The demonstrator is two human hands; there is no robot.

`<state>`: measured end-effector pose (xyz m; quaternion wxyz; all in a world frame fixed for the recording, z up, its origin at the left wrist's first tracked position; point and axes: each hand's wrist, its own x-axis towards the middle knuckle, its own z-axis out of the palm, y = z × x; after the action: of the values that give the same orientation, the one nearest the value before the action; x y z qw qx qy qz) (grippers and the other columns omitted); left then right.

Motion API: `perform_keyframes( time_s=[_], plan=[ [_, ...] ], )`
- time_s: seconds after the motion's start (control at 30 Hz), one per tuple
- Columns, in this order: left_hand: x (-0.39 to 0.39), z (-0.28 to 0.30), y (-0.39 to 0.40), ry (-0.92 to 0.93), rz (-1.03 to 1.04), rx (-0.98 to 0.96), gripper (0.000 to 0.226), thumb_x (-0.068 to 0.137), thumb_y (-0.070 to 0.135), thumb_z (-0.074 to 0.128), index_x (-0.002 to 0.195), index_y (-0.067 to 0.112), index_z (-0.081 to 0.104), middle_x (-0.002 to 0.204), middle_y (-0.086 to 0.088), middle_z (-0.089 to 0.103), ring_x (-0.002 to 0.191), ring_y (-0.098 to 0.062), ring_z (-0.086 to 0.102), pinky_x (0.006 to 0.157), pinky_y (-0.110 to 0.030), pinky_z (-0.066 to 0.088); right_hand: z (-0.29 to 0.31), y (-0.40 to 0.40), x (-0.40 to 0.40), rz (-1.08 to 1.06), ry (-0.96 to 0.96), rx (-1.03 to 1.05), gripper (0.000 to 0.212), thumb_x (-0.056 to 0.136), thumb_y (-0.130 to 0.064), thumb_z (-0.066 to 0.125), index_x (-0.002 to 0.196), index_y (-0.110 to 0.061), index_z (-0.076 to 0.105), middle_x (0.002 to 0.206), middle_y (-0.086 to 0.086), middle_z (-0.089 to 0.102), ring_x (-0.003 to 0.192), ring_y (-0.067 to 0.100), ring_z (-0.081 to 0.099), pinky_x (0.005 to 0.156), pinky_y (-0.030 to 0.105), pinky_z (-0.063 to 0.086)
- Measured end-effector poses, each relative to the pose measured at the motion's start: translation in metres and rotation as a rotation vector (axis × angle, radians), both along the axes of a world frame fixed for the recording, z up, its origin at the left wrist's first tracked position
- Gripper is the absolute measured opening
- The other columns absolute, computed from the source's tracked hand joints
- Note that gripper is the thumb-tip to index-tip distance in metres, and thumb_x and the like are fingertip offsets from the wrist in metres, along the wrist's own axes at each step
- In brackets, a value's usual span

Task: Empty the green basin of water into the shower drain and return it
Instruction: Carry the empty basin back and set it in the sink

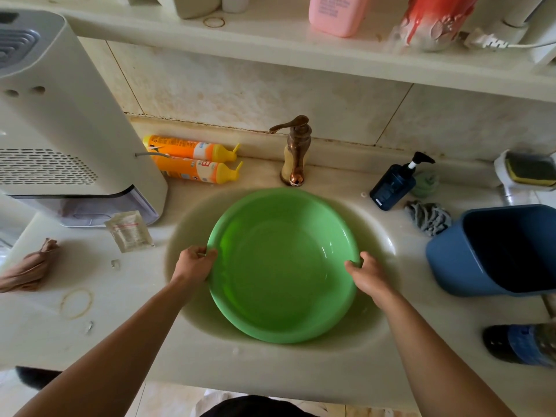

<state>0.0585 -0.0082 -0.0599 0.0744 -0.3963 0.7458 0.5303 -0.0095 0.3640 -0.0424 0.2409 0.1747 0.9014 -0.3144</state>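
**Both hands on the basin in the sink**

Green basin (pixel 282 266) seated in the sink bowl (pixel 186 224) of the pale bench (pixel 90 335), below the bronze tap (pixel 296 150). Left hand (pixel 194 263) clenched on the left rim, right hand (pixel 365 270) clenched on the right rim. Two orange bottles (pixel 192 159) lying behind; blue bin (pixel 493 251) tilted at right.

No text can be read; print on the orange bottles (pixel 192 159) and pink bottle (pixel 337 12) is blurred.
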Motion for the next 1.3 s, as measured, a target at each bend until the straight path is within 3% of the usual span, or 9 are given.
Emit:
perform_keyframes(
  time_s=[0.13, 0.47, 0.7, 0.9, 1.13, 1.3],
  plan=[
    [0.0, -0.001, 0.001, 0.011, 0.002, -0.023, 0.019, 0.084, 0.033, 0.063, 0.091, 0.016, 0.067, 0.081, -0.009, 0.071, 0.071, -0.028, 0.066, 0.068, -0.04, 0.058, 0.003, -0.002, -0.001, 0.025, -0.005, 0.019, 0.068, 0.094, -0.034, 0.054, 0.151, -0.006, 0.027, 0.154, 0.016, 0.036, 0.138, 0.031, 0.04, 0.108, 0.037, 0.034],
    [0.003, 0.002, 0.007, 0.022, -0.032, 0.004, 0.027, 0.085, 0.036, 0.069, 0.096, 0.013, 0.064, 0.088, -0.011, 0.073, 0.078, -0.029, 0.071, 0.069, -0.04, 0.059, 0.004, -0.001, 0.005, 0.046, -0.024, 0.007, 0.07, 0.096, -0.033, 0.053, 0.153, -0.006, 0.021, 0.158, 0.014, 0.029, 0.142, 0.03, 0.033, 0.112, 0.037, 0.03],
    [-0.002, 0.007, 0.011, 0.077, -0.073, -0.09, 0.026, 0.089, 0.034, 0.064, 0.097, 0.009, 0.065, 0.09, -0.015, 0.071, 0.083, -0.035, 0.069, 0.077, -0.05, 0.058, 0.002, 0.002, 0.009, 0.067, -0.006, 0.044, 0.067, 0.096, -0.033, 0.053, 0.151, -0.005, 0.027, 0.154, 0.017, 0.037, 0.136, 0.032, 0.042, 0.108, 0.038, 0.036],
    [0.005, 0.002, 0.01, 0.026, -0.078, -0.048, 0.031, 0.086, 0.037, 0.062, 0.099, 0.01, 0.066, 0.094, -0.016, 0.072, 0.086, -0.036, 0.07, 0.079, -0.051, 0.058, 0.007, 0.002, 0.003, 0.079, 0.034, 0.051, 0.064, 0.094, -0.032, 0.056, 0.147, -0.005, 0.033, 0.147, 0.019, 0.046, 0.129, 0.034, 0.048, 0.1, 0.036, 0.04],
    [0.008, 0.004, 0.01, 0.049, -0.076, -0.101, 0.024, 0.089, 0.034, 0.062, 0.089, 0.01, 0.065, 0.086, -0.017, 0.07, 0.084, -0.038, 0.068, 0.073, -0.049, 0.058, 0.001, 0.004, 0.01, 0.063, 0.016, 0.014, 0.065, 0.094, -0.031, 0.058, 0.147, -0.003, 0.034, 0.144, 0.021, 0.049, 0.128, 0.032, 0.05, 0.102, 0.037, 0.042],
    [0.004, 0.007, 0.009, 0.064, -0.071, -0.097, 0.026, 0.089, 0.036, 0.062, 0.094, 0.011, 0.065, 0.089, -0.015, 0.07, 0.083, -0.035, 0.069, 0.075, -0.05, 0.059, 0.002, 0.001, 0.007, 0.048, 0.067, 0.015, 0.065, 0.094, -0.031, 0.056, 0.149, -0.005, 0.032, 0.147, 0.021, 0.045, 0.131, 0.034, 0.048, 0.102, 0.036, 0.04]
  ],
)
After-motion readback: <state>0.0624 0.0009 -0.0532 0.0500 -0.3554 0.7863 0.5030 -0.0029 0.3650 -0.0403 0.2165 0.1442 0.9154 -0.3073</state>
